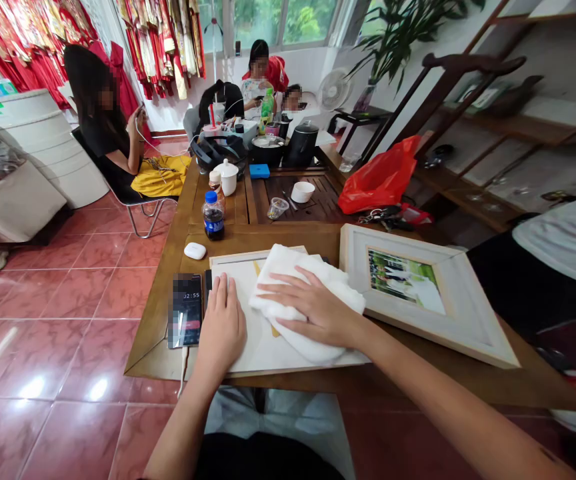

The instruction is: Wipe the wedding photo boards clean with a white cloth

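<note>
My left hand (222,327) lies flat, fingers together, on the left part of a white picture frame (241,261) that rests face up on the wooden table (161,320). Over the frame's middle my right hand (313,308) presses down on a folded white cloth (308,277), fingers spread. Nothing is gripped by either hand. A second white frame (425,287) with a colour photo lies just to the right of the cloth.
A phone (185,311) with a cable lies left of my left hand, a white earbud case (195,251) beyond it. Further back stand a dark drink bottle (213,216), cups, a bowl (303,191), a kettle (301,143) and a red plastic bag (381,177). Several people sit at the far end.
</note>
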{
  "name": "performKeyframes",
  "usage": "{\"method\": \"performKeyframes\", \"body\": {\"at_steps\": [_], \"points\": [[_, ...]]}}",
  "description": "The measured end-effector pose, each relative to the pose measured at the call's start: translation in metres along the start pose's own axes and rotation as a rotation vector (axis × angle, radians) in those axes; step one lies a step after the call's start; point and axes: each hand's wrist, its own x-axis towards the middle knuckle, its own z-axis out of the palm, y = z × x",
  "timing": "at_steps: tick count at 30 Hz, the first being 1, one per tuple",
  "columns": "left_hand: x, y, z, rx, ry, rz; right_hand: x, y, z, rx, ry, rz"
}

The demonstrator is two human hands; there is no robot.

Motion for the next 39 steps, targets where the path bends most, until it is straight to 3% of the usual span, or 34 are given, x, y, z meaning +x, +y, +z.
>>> {"method": "performKeyframes", "body": {"at_steps": [6, 12, 17, 23, 29, 34, 36, 39], "points": [[0.0, 0.0, 0.0, 0.005, 0.006, 0.008, -0.021, -0.022, 0.004, -0.031, -0.148, -0.208], [0.0, 0.0, -0.002, -0.01, -0.01, 0.006, -0.025, -0.037, 0.015, -0.078, -0.174, -0.327], [0.0, 0.001, -0.004, -0.028, -0.022, -0.004, -0.033, -0.034, 0.014, -0.073, -0.161, -0.346], [0.0, 0.001, -0.004, -0.023, -0.042, -0.023, -0.07, -0.016, 0.01, -0.12, -0.036, -0.32], [0.0, 0.0, 0.0, -0.03, -0.03, -0.021, -0.1, 0.004, 0.009, -0.062, 0.197, -0.188], [0.001, 0.0, 0.0, -0.023, -0.045, -0.015, -0.081, 0.003, -0.001, 0.115, 0.356, -0.027], [0.001, -0.001, -0.001, -0.023, -0.044, -0.016, -0.061, -0.004, -0.003, 0.103, 0.312, -0.02], [0.001, -0.001, -0.001, -0.026, -0.041, -0.007, -0.026, -0.017, 0.0, 0.056, 0.141, -0.012]]}}
